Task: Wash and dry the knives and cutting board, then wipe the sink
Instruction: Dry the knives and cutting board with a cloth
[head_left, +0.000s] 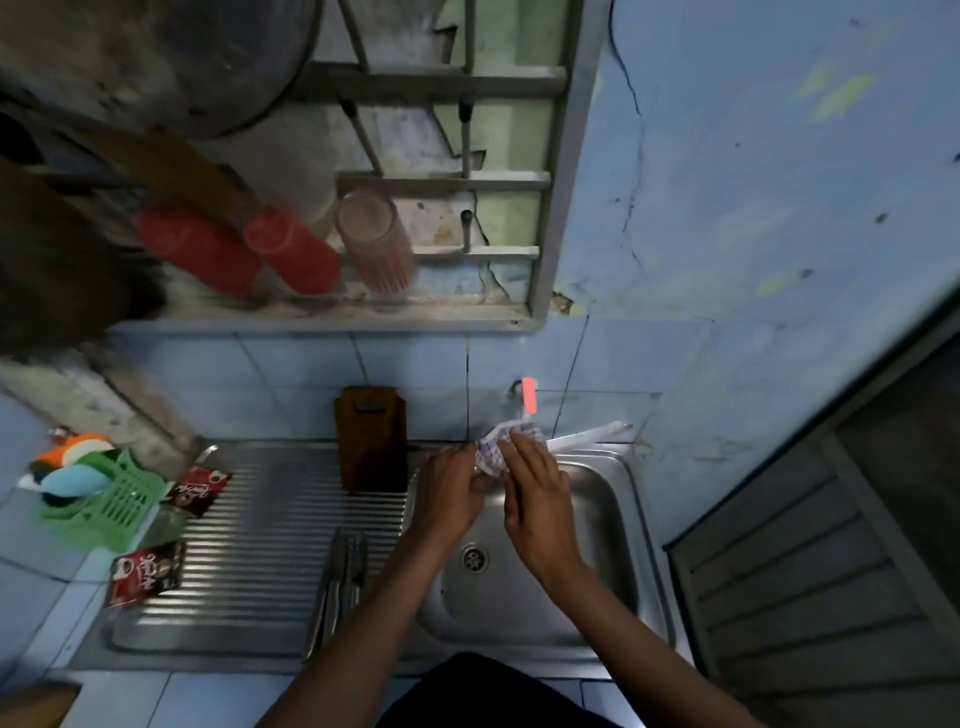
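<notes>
Both arms reach over the sink (644, 525); left hand (448, 493) and right hand (537, 501) grip a checked cloth (491, 452). Sachet (200, 491) print unreadable.

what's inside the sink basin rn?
Inside the sink basin: only the drain shows. Both hands, left hand and right hand, hold a checked cloth above its far edge; forearms cover parts of the bottom.
</notes>
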